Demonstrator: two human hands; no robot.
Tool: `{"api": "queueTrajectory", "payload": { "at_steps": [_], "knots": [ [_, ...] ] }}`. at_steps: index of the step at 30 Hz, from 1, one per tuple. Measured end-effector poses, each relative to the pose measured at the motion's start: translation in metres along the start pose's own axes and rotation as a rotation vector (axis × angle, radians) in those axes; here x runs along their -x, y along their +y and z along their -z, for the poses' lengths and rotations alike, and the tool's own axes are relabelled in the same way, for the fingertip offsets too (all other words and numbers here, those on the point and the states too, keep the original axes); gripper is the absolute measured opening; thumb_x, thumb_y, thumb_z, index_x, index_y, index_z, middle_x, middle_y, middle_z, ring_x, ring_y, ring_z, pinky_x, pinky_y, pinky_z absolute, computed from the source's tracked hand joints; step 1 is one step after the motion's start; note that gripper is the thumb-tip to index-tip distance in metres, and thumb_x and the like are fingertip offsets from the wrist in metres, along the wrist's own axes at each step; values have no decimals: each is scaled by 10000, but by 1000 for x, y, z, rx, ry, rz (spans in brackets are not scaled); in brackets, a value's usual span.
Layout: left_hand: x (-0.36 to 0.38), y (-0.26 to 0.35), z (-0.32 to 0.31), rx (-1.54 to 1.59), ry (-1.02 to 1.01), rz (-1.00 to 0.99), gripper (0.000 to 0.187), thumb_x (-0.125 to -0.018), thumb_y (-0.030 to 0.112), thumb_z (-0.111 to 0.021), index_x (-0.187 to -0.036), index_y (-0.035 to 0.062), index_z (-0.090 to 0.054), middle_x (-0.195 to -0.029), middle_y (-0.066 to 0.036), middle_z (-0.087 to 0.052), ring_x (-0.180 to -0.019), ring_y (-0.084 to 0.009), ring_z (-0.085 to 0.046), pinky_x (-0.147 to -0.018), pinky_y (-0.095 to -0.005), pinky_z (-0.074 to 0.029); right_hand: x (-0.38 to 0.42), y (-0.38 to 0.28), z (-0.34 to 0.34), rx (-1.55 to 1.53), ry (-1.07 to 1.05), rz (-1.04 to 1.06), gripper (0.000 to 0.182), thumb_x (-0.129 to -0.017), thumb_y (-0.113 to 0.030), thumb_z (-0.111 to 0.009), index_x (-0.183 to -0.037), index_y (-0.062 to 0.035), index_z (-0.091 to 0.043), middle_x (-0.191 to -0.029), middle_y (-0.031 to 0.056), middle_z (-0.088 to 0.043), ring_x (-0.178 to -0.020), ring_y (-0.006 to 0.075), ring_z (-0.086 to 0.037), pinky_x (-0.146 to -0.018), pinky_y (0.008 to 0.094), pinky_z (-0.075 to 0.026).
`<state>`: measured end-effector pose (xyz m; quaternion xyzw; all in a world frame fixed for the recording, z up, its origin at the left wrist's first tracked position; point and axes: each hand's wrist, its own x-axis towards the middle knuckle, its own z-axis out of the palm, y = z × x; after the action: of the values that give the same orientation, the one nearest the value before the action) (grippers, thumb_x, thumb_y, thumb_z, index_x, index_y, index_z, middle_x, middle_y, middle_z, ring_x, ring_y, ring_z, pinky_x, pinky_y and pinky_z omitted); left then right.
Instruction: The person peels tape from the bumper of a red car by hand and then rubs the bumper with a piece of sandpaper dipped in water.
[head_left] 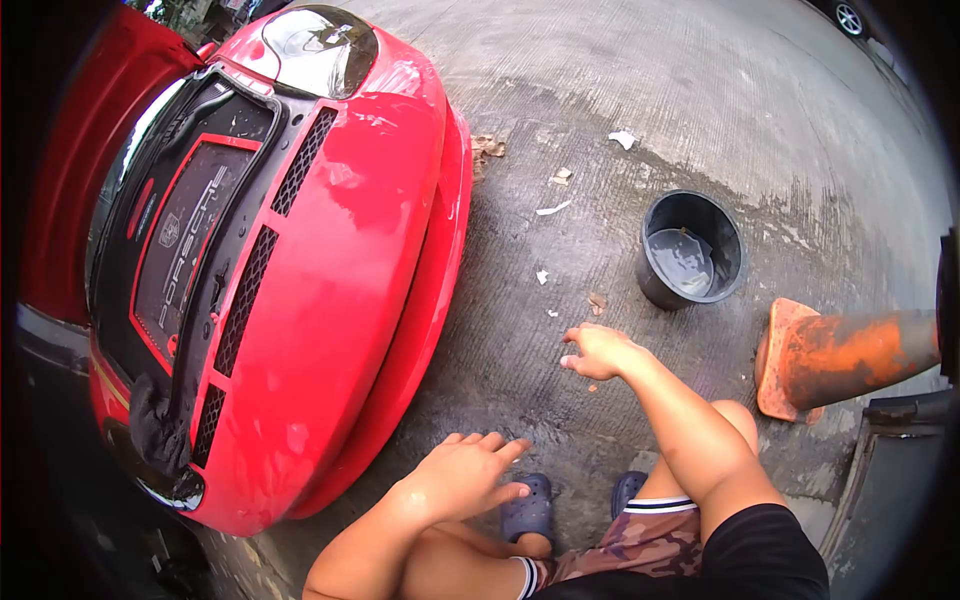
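My left hand (pixel 458 483) is raised over my left knee, fingers spread and thumb apart, with nothing in it. My right hand (pixel 598 350) reaches forward over the concrete, its fingers slightly bent and the thumb apart. It holds nothing that I can see. To the left stands a glossy red car (pixel 345 290), its front lid raised over an open compartment with a PORSCHE-lettered panel (pixel 190 245). Beyond my right hand is a black bucket (pixel 742 255) with some water in it. Neither hand touches the car or the bucket.
An orange traffic cone (pixel 850 355) lies on its side at the right. A dark cloth (pixel 155 425) rests by the car's near headlight. Scraps of paper (pixel 622 139) and dry leaves (pixel 486 150) litter the partly wet concrete (pixel 600 60). A car wheel (pixel 849 19) shows far off.
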<state>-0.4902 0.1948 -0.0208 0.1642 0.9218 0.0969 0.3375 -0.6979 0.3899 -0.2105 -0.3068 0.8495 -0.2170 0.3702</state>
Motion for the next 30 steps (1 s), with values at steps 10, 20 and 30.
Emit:
{"api": "queueTrajectory", "payload": {
  "at_steps": [10,20,30],
  "knots": [
    [-4,-27,-9,31,27,70,689,-1059,558,-624,-1544,76,-538,-1223,-231,-701,-1165,-451,-685,-1025,-548,-536,-24,139,24,-191,717,-588,466,-925,-254,-772,-1366,-112,-722,-1694,206,-395,-1594,403,-336,-1302,602,-289],
    [15,-6,2,86,70,47,692,-1040,525,-679,-1539,63,-550,-1230,-252,-697,-1129,-452,-689,-1017,-532,-544,-28,130,-5,45,607,-537,415,-832,-118,-832,-1243,-119,-773,-1503,136,-511,-1427,349,-501,-1217,567,-383],
    [18,5,0,25,70,55,690,-1007,480,-729,-1526,56,-565,-1217,-211,-693,-1136,-428,-682,-1031,-514,-525,6,34,-57,62,206,-154,425,-809,-98,-834,-1219,-19,-758,-1459,243,-549,-1311,400,-641,-1115,528,-511]
  ]
}}
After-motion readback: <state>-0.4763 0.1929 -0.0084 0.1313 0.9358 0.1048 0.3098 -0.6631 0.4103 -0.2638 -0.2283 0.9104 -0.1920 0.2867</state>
